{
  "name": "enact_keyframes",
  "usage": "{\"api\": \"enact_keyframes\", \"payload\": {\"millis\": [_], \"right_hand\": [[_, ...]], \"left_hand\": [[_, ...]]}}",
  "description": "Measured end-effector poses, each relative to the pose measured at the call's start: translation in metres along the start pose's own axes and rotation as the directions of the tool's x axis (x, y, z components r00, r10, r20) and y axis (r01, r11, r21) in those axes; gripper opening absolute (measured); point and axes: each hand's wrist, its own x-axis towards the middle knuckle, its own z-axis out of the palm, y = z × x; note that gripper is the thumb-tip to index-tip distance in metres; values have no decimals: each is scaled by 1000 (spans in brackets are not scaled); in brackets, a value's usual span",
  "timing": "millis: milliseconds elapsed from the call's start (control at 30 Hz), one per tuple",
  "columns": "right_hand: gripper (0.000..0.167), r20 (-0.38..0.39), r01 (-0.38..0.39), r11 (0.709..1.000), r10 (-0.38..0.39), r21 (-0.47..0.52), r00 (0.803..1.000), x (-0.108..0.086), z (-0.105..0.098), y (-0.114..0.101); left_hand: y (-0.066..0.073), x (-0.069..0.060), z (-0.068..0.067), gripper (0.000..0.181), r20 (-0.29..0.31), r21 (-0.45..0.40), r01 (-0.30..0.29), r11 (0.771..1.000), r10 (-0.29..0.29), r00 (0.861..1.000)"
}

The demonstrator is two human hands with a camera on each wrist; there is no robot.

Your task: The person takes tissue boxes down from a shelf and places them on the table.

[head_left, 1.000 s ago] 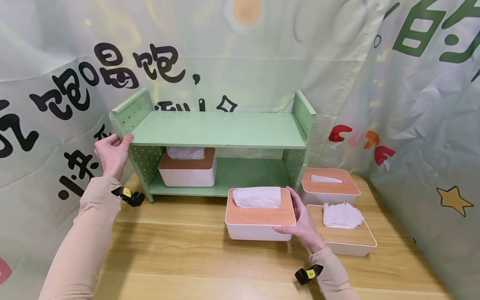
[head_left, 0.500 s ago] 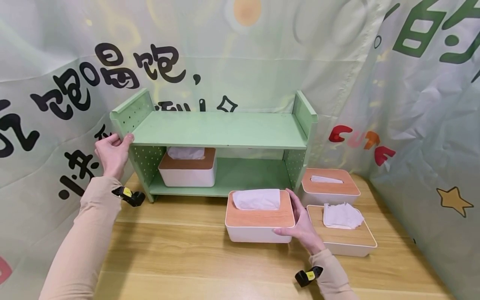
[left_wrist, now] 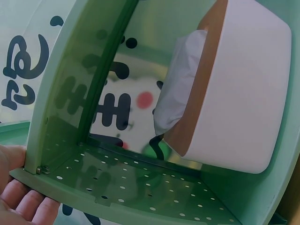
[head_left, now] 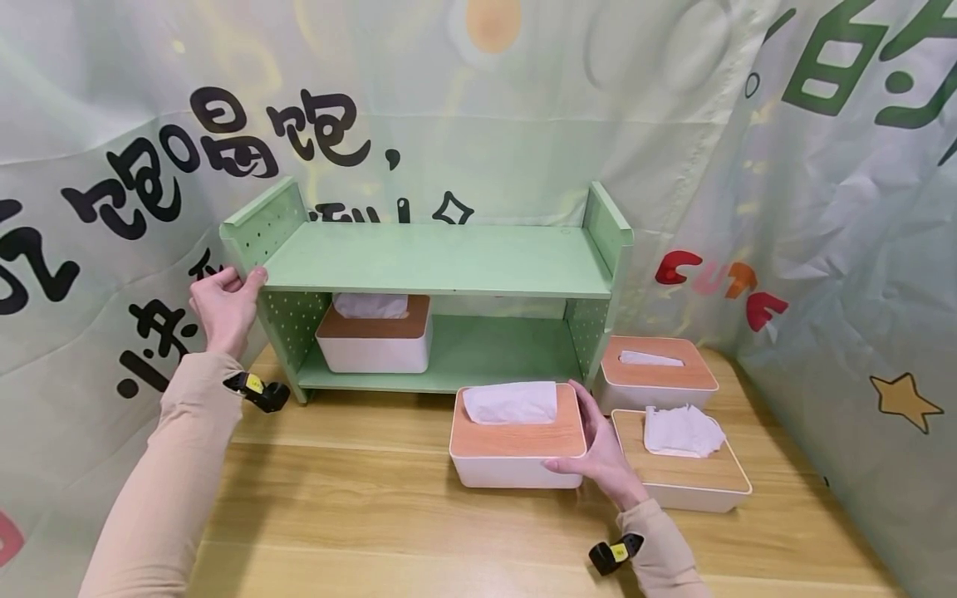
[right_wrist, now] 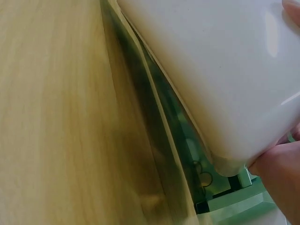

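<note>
My left hand (head_left: 228,309) grips the left side panel of a green two-tier shelf (head_left: 437,257); in the left wrist view its fingers (left_wrist: 29,202) curl round the panel's edge. Inside the lower tier, at the left, sits a white tissue box (head_left: 377,353) with a brown lid. My right hand (head_left: 609,457) holds another tissue box (head_left: 516,472) by its right end, thumb on the front wall and fingers toward the back. This box has a light wood lid with a tissue sticking out. In the right wrist view its white wall (right_wrist: 220,70) appears raised off the table.
Two more tissue boxes stand right of the shelf: one at the back (head_left: 661,374) and one nearer (head_left: 688,473), close to my right hand. All rest on a wooden table (head_left: 359,531). A printed curtain (head_left: 478,149) hangs behind and at both sides.
The tissue box in my right hand has come slightly lower in the view, and the hand with it. My left hand stays on the shelf panel.
</note>
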Motion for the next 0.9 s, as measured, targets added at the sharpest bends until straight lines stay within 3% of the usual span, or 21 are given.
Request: {"api": "enact_keyframes", "payload": {"millis": [900], "right_hand": [[123, 30, 23, 1000, -23, -14, 999, 0, -2, 6]], "left_hand": [[1, -1, 0, 45, -5, 0, -9, 1000, 9, 1000]]}}
